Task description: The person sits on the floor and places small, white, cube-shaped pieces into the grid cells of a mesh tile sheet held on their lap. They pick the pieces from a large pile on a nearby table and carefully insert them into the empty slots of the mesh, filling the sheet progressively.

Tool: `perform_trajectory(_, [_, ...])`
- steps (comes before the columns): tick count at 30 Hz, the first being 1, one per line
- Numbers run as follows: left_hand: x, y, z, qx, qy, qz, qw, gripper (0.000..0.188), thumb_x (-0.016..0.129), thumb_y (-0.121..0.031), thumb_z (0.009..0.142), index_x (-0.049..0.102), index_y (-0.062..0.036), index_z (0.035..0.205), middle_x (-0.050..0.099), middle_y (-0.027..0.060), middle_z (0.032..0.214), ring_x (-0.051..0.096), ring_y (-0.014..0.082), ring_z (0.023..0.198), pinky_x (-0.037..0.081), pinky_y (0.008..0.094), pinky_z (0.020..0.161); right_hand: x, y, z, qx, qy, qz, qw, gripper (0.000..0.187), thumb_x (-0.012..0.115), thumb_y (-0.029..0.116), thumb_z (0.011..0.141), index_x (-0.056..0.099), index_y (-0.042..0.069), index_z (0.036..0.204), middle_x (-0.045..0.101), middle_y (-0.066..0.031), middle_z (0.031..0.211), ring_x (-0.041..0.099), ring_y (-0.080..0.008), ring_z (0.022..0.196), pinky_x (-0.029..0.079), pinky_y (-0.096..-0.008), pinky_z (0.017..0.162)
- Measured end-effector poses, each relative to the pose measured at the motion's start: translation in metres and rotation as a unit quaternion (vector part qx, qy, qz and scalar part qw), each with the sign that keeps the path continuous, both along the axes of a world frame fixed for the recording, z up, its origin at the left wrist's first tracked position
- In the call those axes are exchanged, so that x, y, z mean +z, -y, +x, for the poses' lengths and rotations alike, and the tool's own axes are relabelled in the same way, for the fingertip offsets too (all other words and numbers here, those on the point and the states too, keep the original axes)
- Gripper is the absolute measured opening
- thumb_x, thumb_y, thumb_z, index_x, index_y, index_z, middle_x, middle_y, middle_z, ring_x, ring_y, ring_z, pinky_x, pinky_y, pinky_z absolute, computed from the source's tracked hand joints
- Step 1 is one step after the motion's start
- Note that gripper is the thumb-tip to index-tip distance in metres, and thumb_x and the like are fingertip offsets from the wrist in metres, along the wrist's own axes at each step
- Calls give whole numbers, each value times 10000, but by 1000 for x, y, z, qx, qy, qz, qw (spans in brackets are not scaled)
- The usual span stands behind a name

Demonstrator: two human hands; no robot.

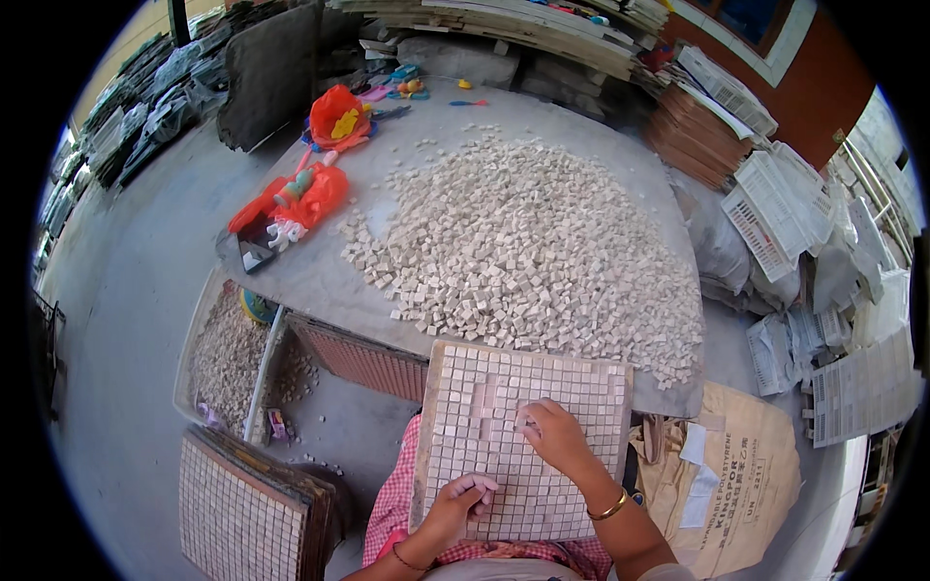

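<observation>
A square grid tray [434, 387] lies over my lap, most of its cells filled with small pale stone tiles. Several cells left of and above its middle show bare pinkish bottoms. My right hand [557, 441], with a gold bangle at the wrist, reaches over the middle of the tray. Its fingertips are pinched together at the edge of that bare patch; whatever they hold is too small to make out. Low over the tray's near left part is my left hand [463, 505], fingers curled and thumb against them. What lies inside its fingers is hidden.
A heap of loose stone tiles [523, 242] covers the grey table beyond the tray. Red plastic bags [325, 194] and toys lie at its left. A bin of chips [228, 353] and stacked filled trays [242, 504] stand left; a brown paper sack [746, 484] lies right.
</observation>
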State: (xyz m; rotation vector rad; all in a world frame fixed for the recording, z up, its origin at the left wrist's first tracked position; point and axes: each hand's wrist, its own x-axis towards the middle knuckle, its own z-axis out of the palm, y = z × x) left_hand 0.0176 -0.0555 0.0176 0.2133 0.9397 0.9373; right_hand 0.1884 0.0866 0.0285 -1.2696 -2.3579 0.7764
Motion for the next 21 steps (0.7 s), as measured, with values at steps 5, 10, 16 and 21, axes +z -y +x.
perform_trajectory(5, [1,-9,-8,1,-145,63,987,143,506,-89,916,630,-35,962,548,-16,766,449,55,625,365,204,556,0,2,4,-22,10,-43,999,217,675,109,757,614,61,959,579,-94,890,571,-290,866,474,-384,740])
perform_trajectory(10, [-1,-60,-13,31,-435,315,843,140,535,-71,886,635,-24,971,614,58,783,540,133,625,441,286,553,-12,-4,10,39,17,-18,999,199,664,132,778,628,59,960,586,-101,886,573,-286,875,474,-386,742])
perform_trajectory(16, [-3,-97,-7,-68,-692,416,586,245,585,-76,793,625,-57,1034,585,85,754,603,273,686,496,359,577,1,4,2,-17,-19,-11,1000,188,653,139,800,644,53,966,597,-120,866,582,-302,838,479,-385,719])
perform_trajectory(21, [-16,-88,-7,-116,-727,440,514,334,558,-76,756,607,-68,1087,558,61,752,606,233,684,504,349,565,-6,9,6,-42,-39,3,998,176,636,119,802,636,44,962,594,-119,872,586,-302,810,485,-387,704])
